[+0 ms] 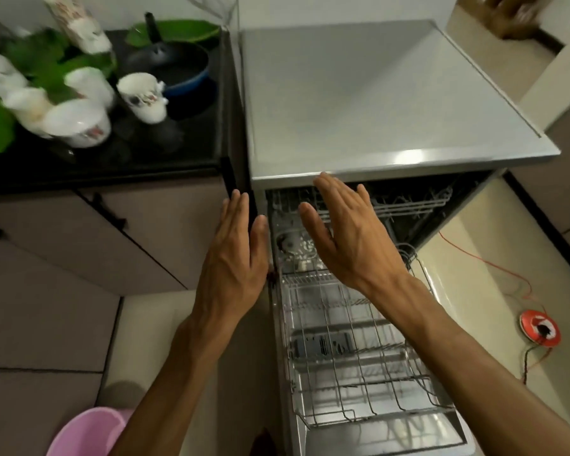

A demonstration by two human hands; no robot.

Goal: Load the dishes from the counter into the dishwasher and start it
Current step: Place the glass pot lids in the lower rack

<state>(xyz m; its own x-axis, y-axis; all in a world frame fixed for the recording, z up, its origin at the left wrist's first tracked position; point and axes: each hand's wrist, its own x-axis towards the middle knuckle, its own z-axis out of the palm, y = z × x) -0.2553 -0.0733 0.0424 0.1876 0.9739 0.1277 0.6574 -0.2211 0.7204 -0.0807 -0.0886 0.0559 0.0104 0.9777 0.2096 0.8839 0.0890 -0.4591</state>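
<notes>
Both hands are held empty with fingers straight: the left hand beside the dishwasher, the right hand above its drawn-out lower rack. The dishes are crowded on the black counter, unloaded. Cups could be toppled if one is lifted carelessly from the cluster.

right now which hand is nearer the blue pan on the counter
Left. The left hand is below the blue pan, by the counter's edge; the right hand is farther right, over the dishwasher racks.
</notes>
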